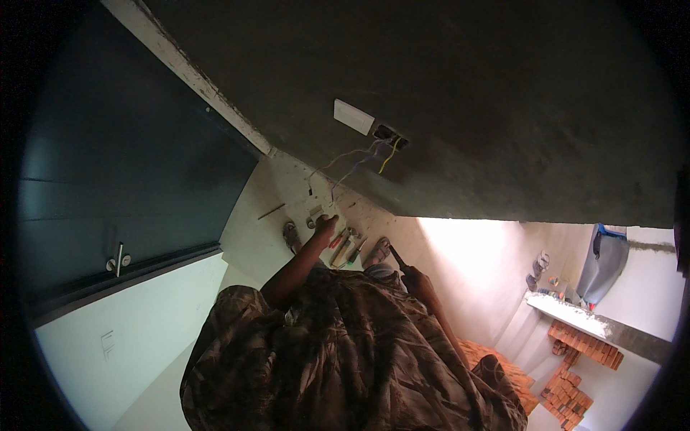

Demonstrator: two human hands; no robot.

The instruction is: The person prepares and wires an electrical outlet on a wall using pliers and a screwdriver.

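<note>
Btwn L hand (326, 224) & wall box (392, 136), way is partly blocked by hanging wires (372, 151); R of yellow wire (389, 158), room is left along wall (489, 151). Floor btwn feet (379, 249) is obstructed by tools (342, 251).

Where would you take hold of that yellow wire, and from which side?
Probably near its loose lower end: the yellow wire hangs free below the wall opening, so it could be pinched there. I'd come from the right, since the other wires trail off to the left.
</note>
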